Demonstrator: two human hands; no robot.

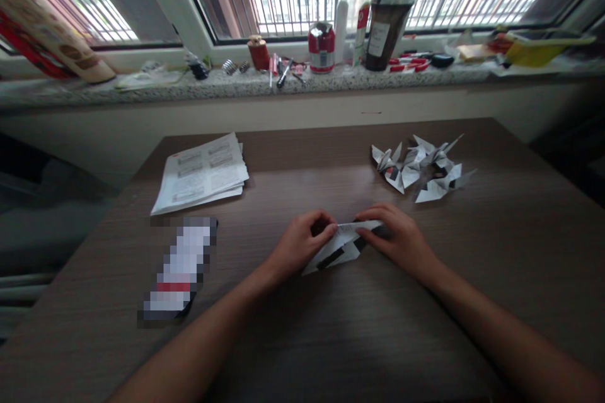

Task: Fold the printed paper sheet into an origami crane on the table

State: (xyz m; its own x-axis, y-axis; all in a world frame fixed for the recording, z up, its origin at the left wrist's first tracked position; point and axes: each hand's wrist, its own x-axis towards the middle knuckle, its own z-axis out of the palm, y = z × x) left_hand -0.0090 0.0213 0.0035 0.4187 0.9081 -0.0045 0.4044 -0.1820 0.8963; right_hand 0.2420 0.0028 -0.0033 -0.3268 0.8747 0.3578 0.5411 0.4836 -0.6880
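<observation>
A partly folded piece of printed paper (341, 247) lies on the brown wooden table (510, 233) near its middle. My left hand (302, 244) pinches the paper's left side with curled fingers. My right hand (396, 237) presses and pinches its right end, fingers closed on the fold. Both forearms reach in from the bottom of the view.
Several folded paper cranes (423, 169) are heaped at the back right of the table. A stack of printed sheets (203, 173) lies at the back left, a blurred flat object (179, 272) in front of it. The window sill (142, 89) holds a can (321, 47), bottles, a cup and small items.
</observation>
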